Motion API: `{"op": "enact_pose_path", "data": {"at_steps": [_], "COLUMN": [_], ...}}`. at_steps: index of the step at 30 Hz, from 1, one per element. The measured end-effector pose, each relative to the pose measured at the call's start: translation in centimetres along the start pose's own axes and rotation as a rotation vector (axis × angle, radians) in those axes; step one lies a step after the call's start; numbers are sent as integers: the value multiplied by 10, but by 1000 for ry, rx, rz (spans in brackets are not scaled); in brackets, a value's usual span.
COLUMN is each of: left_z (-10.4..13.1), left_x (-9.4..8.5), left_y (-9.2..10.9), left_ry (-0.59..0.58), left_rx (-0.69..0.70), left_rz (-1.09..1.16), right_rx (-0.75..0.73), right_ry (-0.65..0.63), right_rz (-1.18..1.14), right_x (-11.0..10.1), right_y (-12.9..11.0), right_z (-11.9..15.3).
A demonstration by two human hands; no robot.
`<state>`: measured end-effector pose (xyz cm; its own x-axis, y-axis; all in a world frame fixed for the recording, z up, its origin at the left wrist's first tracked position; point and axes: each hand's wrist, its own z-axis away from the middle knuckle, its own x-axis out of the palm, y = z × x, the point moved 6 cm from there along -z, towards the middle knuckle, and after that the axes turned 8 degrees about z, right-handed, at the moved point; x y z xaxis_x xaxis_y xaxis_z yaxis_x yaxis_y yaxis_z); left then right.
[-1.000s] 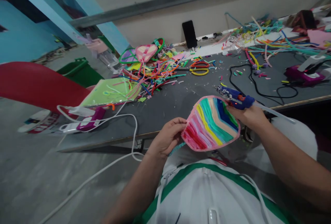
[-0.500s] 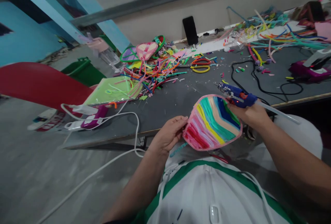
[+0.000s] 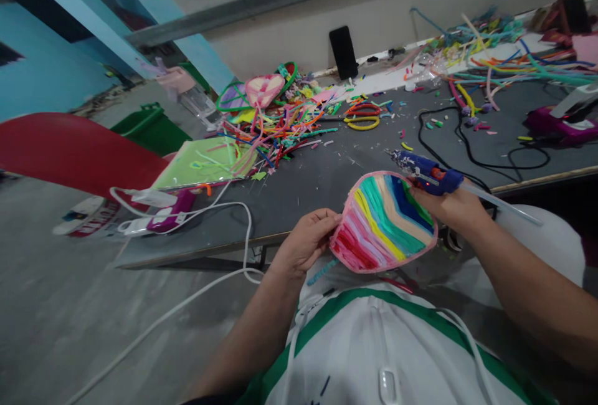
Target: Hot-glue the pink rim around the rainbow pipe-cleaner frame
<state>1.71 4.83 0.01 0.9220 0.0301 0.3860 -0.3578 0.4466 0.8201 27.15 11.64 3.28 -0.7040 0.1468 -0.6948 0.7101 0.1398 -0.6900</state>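
Note:
A rounded panel (image 3: 385, 221) covered in stripes of coloured pipe cleaners, edged in pink, is held over my lap at the table's front edge. My left hand (image 3: 311, 237) pinches its left edge between thumb and fingers. At its upper right, my right hand (image 3: 451, 205) grips a blue hot glue gun (image 3: 432, 174), with a clear glue stick (image 3: 509, 205) sticking out of the back. The gun's nozzle points left, above the panel's upper edge. Fingers of that hand also touch the panel's right side. A light-blue pipe cleaner (image 3: 322, 272) lies below my left hand.
On the dark table (image 3: 299, 187) lie a heap of pipe cleaners (image 3: 284, 128), scissors (image 3: 362, 119) with yellow and red handles, and a black cable (image 3: 471, 143). A phone (image 3: 343, 53) leans on the wall. At left are a purple power strip (image 3: 175, 212) and a white cord (image 3: 247, 230).
Almost nothing differs. Both hands, the panel and the glue gun stay in nearly the same place, with only a tiny shift of the view.

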Motion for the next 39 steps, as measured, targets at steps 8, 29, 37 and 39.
{"op": "enact_pose_path", "data": {"at_steps": [8,29,37,39], "left_z": [-1,-1,-1,-1], "left_x": [1,-2,-3,-4], "left_y": [0,-2,-3,-4], "left_ry": [20,-16,-32,-30], "left_rx": [-1,-23,-43,-51], "left_rz": [6,-11,-4,-5], "right_rx": [59,17,30,41], "right_ry": [-46,-16,-27,-41], "right_rz": [44,9,33,36], "right_x": [-1,-7,-1,-1], "right_y": [-4,-14,-7,-8], "right_z": [1,5,3,4]}}
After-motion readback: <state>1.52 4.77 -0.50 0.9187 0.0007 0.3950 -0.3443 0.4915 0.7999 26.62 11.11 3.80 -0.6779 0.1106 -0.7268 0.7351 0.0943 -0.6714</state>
